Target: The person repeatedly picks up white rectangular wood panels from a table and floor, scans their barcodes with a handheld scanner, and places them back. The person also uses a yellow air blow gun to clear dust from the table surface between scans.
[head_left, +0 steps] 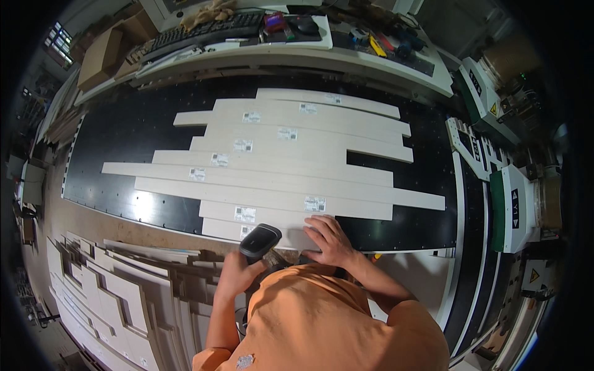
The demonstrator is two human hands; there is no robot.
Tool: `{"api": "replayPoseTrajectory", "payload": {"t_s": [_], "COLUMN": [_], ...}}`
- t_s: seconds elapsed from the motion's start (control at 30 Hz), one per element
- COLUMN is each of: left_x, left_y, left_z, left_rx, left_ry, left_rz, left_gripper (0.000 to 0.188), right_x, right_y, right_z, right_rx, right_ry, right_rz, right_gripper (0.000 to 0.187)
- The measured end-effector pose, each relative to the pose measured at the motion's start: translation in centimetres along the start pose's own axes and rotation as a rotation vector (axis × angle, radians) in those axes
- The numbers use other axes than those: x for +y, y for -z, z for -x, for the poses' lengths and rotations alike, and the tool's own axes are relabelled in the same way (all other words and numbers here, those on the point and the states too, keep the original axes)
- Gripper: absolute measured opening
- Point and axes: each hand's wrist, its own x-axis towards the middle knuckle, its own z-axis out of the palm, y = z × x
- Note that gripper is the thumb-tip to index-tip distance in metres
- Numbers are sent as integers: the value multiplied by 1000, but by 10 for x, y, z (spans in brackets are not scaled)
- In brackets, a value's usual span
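Observation:
My left hand [237, 272] is closed around the handle of a dark handheld barcode scanner [261, 239]. The scanner's head is over the near edge of the boards and partly covers a printed label [245, 231]. Pale flat boards [272, 179] of differing lengths lie side by side on a black table [105, 145], several with white labels. Resting on the nearest board, my right hand [330, 240] has its fingers stretched out and holds nothing. Just beyond its fingertips is another label [314, 203].
Upright pale panels [105, 290] stand at the near left. Along the far side runs a shelf with a keyboard [204, 34], a mouse [303, 25] and a yellow-handled tool [377, 46]. White-and-green machine units [512, 207] line the right side. A cardboard box [102, 59] sits far left.

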Motion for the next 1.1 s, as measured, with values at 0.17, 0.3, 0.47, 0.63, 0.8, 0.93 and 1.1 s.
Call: {"api": "replayPoseTrajectory", "payload": {"t_s": [0.17,0.3,0.47,0.63,0.8,0.93,1.1], "left_x": [31,50,52,47,68,86,91], "left_y": [-28,-45,-51,-45,-30,-28,-33], "left_z": [-26,-46,-72,-105,-151,-181,-182], "left_rx": [-136,-138,-130,-98,-88,-139,-192], "left_ry": [-92,-187,-163,-177,-267,-377,-329], "left_rz": [8,4,-31,11,-356,-625,-674], "left_gripper": [32,33,32,43,52,57,65], "right_x": [2,13,39,102,150,166,141], "right_y": [15,30,49,22,-79,-120,-132], "right_z": [20,57,176,326,363,343,336], "right_rx": [170,258,597,1024,585,348,439], "right_ry": [-55,-215,-681,-1208,-1578,-1579,-1554], "right_rz": [5,88,254,720,-202,-709,-976], "right_gripper": [52,39,19,16,13,10,7]}}
